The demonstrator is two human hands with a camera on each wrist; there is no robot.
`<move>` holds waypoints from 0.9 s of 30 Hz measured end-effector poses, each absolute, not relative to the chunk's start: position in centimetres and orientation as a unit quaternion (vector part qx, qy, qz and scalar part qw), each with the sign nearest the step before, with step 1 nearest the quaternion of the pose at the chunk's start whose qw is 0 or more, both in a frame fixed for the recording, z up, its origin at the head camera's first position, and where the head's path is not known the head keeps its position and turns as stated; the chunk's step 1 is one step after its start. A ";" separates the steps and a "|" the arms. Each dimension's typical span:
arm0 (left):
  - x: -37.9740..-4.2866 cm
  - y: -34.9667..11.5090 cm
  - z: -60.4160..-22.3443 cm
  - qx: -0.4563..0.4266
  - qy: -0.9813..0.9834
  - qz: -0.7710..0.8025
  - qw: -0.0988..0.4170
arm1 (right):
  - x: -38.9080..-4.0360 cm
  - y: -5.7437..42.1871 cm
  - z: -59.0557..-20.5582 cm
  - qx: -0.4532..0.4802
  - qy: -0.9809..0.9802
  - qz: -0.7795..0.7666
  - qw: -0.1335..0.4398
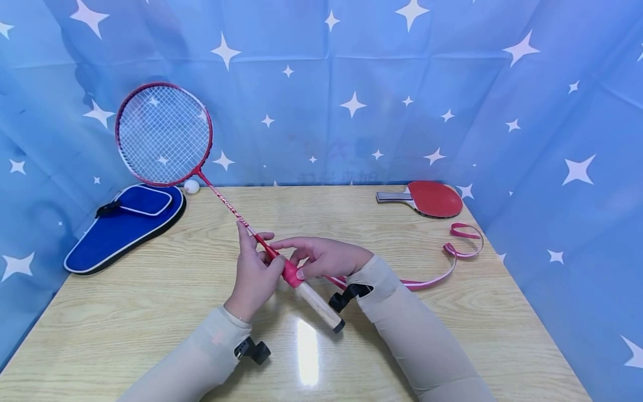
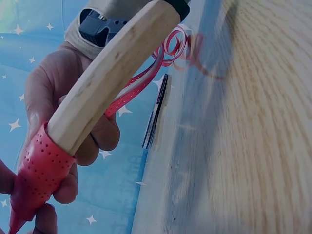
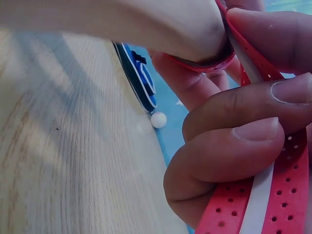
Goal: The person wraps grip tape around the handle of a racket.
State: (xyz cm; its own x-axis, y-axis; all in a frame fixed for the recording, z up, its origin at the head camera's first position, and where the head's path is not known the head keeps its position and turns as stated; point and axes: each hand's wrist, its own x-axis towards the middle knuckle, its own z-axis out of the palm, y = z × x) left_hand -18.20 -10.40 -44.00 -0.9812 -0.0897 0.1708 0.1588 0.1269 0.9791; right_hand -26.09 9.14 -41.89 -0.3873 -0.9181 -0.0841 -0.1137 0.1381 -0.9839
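Observation:
A badminton racket (image 1: 228, 205) with a red frame slants across the head view, its head up at the far left. My left hand (image 1: 255, 282) grips it where the shaft meets the handle. Red perforated grip tape (image 2: 46, 158) is wound round the top of the handle; below it the bare wooden handle (image 2: 105, 80) shows down to a dark end cap. My right hand (image 1: 335, 258) pinches the tape beside the wound part. In the right wrist view the loose tape (image 3: 287, 200), with a white strip along its middle, runs between the curled fingers.
The tape's tail (image 1: 437, 279) trails over the wooden table (image 1: 166, 312) and coils at the right. Behind it lies a red table tennis paddle (image 1: 437, 200). A blue paddle case (image 1: 113, 243) and a white ball (image 1: 191, 186) sit at the back left, before a starry blue curtain (image 1: 301, 139).

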 end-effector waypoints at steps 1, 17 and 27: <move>-18.2 -10.4 -44.0 -0.023 -0.747 -0.658 0.095 | -26.1 9.1 -41.9 -0.400 0.649 -0.522 0.383; -18.0 -10.4 -44.0 -0.027 -0.761 -0.641 0.098 | -26.0 9.2 -41.9 -0.410 0.655 -0.509 0.379; -17.9 -10.3 -43.9 -0.031 -0.757 -0.646 0.095 | -26.1 9.3 -41.9 -0.393 0.634 -0.522 0.414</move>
